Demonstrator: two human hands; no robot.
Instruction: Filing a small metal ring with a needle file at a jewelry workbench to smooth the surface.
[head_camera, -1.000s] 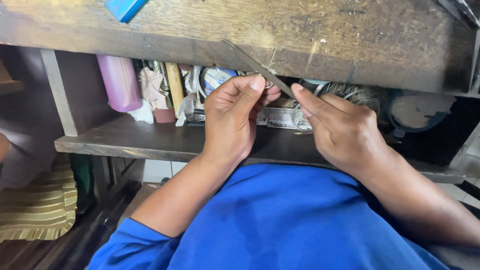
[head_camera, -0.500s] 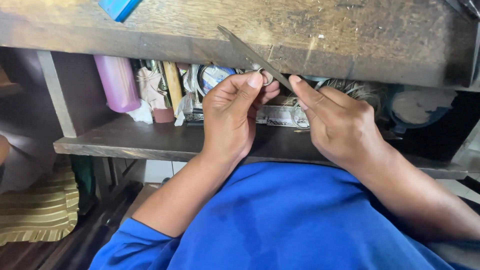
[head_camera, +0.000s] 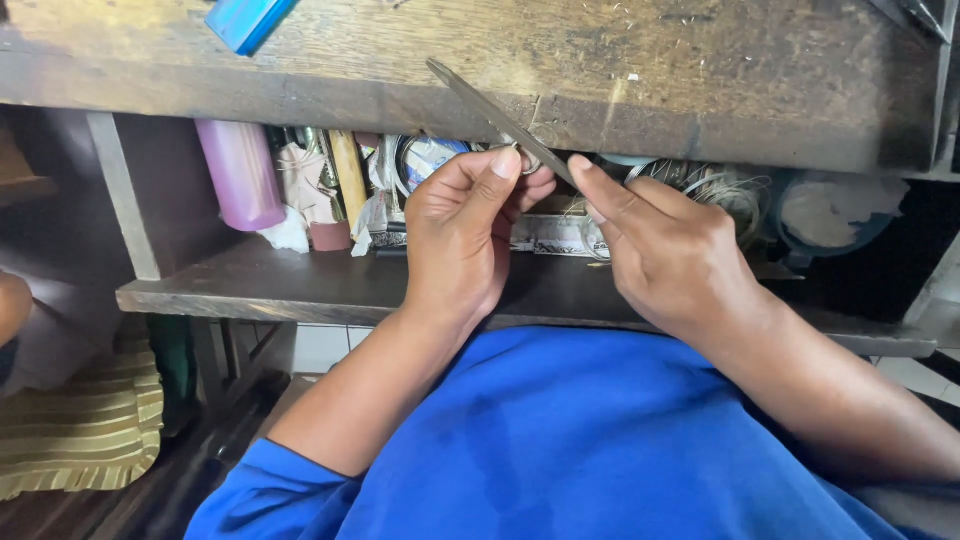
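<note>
Flat metal file (head_camera: 490, 105) slants up-left across the desk's front edge (head_camera: 300, 95), tip over the worn top, lower end running down into the right hand (head_camera: 665, 250). Right hand closed around that lower end, forefinger stretched along the blade.

Small metal ring (head_camera: 527, 160) sits against the file's underside, pinched between thumb and fingertips of the left hand (head_camera: 465, 235); that hand is curled shut on it. Both hands nearly touch at the fingertips, held just in front of the desk edge, above the lower shelf (head_camera: 300, 290).

Shelf behind the hands is crowded: pink bottle (head_camera: 240, 175) at left, wire coils (head_camera: 715, 190) at right, papers and tins between. Little open room there. Free space lies below the hands, over the blue shirt (head_camera: 560, 440). Blue object (head_camera: 245, 20) lies on the desk top, well apart at upper left.
</note>
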